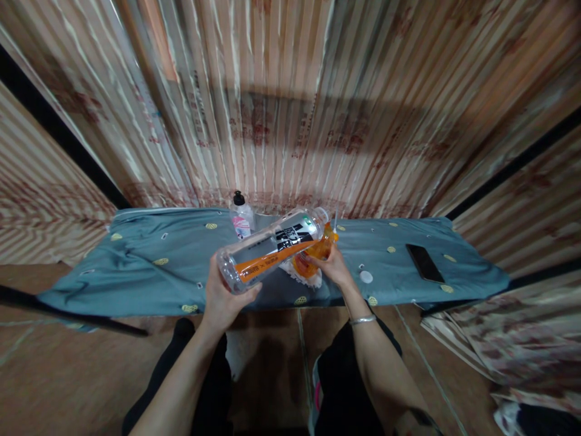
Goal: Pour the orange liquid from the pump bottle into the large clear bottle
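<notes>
Big bottle (pixel 267 249): we see bold black lettering (pixel 293 236) and small print on its orange band (pixel 272 260), none legible to us.
Black-capped bottle (pixel 242 217): we cannot read its pink label (pixel 242 227).

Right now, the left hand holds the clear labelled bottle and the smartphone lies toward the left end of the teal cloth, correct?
No: the head view shows the smartphone toward the right end of the teal cloth. The left hand does hold the clear labelled bottle.

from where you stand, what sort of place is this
Likely a curtained nook, perhaps in a home: pleated curtains hang behind, black poles flank it, and a patterned cloth lies below.
</notes>
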